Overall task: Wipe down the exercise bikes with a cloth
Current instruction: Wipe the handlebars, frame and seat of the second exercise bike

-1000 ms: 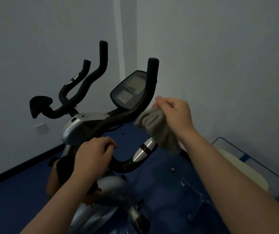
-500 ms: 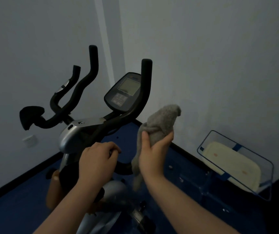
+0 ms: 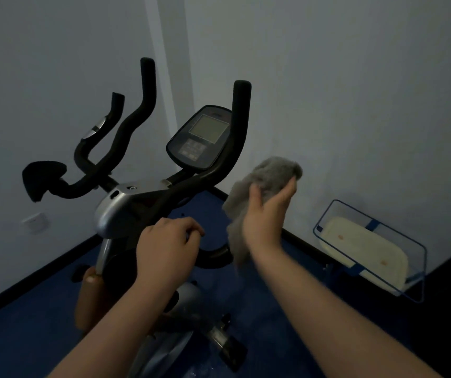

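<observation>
Grey cloth [image 3: 262,186] raised just right of the exercise bike [image 3: 126,208] handlebar, gripped by right hand [image 3: 266,216], fingers curled round it. Left hand [image 3: 164,249] fingers wrapped on lower handlebar. Wire basket [image 3: 369,249] against wall.

Dim room, corner ahead. Pale grey walls [image 3: 341,77], lighter vertical strip [image 3: 159,36] at corner. Dark skirting [image 3: 28,279] along wall base. Blue floor [image 3: 22,336]. White wall socket [image 3: 34,222] low on left wall. Blue-framed clear container [image 3: 369,249] against right wall, cream pad inside.
</observation>
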`<act>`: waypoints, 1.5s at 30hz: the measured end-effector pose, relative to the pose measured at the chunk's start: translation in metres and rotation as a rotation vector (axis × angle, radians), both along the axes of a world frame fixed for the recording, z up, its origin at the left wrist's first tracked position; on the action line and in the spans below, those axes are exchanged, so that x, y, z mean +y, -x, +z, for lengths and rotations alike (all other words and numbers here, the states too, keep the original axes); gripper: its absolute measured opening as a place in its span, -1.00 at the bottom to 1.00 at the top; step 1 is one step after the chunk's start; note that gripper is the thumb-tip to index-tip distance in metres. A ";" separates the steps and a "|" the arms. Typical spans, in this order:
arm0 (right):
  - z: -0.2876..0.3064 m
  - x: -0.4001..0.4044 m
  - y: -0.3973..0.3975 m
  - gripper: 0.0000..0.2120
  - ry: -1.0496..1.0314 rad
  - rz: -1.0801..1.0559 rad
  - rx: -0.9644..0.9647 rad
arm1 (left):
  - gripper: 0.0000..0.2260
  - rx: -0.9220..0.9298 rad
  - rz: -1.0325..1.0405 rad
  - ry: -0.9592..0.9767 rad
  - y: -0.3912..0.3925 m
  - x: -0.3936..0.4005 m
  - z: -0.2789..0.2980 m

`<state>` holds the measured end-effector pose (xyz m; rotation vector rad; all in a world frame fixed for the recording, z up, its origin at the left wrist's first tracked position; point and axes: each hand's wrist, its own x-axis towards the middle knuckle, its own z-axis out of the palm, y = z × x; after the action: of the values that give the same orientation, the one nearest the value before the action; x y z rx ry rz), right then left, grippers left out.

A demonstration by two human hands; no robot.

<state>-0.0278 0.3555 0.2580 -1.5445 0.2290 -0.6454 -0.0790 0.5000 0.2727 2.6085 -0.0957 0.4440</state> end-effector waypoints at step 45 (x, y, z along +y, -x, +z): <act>0.021 -0.021 0.011 -0.61 1.862 0.476 -0.399 | -0.88 -0.070 0.574 0.208 0.024 0.019 -0.019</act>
<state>-0.0386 0.3347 0.2787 -2.9309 -1.4031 -0.7378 -0.1030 0.5186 0.2539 2.3816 0.6552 0.6971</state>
